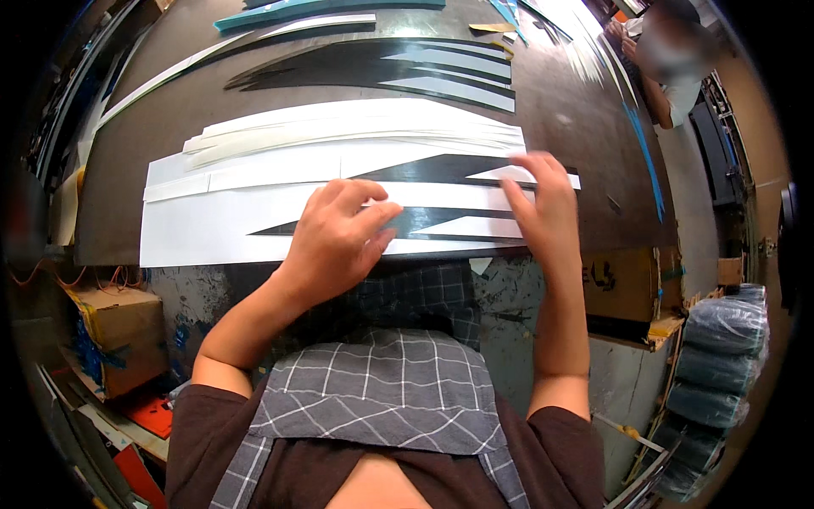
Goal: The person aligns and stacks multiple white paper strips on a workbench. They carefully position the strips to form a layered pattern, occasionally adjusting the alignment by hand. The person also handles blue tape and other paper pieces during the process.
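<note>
A large white sheet (203, 233) lies along the near edge of the dark table. Two long, pointed dark strips with white inlaid wedges rest on it, a nearer strip (428, 219) and a farther strip (415, 168). My left hand (339, 229) is over the nearer strip, its thumb and fingers apart; whether the fingertips touch the strip I cannot tell. My right hand (545, 208) hovers around the right ends of both strips, thumb and fingers spread and slightly blurred. Just beyond is a layered pile of thin cream-white strips (339, 127).
Farther back lie dark pointed pieces (314, 68) and a teal length (339, 12). Blue strips (649, 165) run along the right edge. Another person (682, 97) is at the far right. Cardboard boxes (123, 331) and plastic-wrapped bundles (721, 331) flank the table below.
</note>
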Tool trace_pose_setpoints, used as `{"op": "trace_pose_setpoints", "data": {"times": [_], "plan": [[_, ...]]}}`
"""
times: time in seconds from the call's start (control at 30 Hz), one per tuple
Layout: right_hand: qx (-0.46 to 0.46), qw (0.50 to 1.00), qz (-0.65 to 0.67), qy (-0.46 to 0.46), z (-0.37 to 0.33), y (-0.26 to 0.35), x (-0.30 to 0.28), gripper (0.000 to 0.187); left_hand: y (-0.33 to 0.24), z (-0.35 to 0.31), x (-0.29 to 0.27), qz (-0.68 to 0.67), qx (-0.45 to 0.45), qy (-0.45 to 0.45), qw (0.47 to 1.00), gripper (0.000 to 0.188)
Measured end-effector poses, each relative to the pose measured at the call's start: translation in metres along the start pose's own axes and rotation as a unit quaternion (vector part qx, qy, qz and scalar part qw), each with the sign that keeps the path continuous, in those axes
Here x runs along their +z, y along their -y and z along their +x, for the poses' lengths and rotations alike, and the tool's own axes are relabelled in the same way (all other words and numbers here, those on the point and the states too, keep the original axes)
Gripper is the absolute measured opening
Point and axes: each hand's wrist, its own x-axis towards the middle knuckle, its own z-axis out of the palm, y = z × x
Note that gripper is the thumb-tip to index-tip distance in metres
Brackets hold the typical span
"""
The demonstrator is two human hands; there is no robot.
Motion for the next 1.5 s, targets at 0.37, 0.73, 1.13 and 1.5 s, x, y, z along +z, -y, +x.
{"op": "trace_pose_setpoints", "data": {"times": [0.37, 0.73, 1.13, 1.5], "plan": [[-0.044, 0.975, -0.134, 0.171, 0.139, 0.013, 0.057, 0.026, -0.026, 0.003, 0.021, -0.029, 0.037, 0.051, 0.998, 0.035], [-0.153, 0.955, 0.106, 0.231, 0.102, 0.052, 0.008, 0.015, 0.005, 0.012, -0.018, 0.139, 0.031, -0.136, 0.980, 0.057], [-0.363, 0.930, -0.051, -0.012, 0.042, 0.098, 0.049, 0.017, 0.067, 0.003, -0.106, 0.242, -0.010, 0.092, 0.966, 0.036], [-0.199, 0.969, 0.017, 0.143, 0.027, 0.107, 0.061, 0.040, 0.090, -0.035, -0.116, -0.032, -0.086, 0.117, 0.989, 0.051]]}}
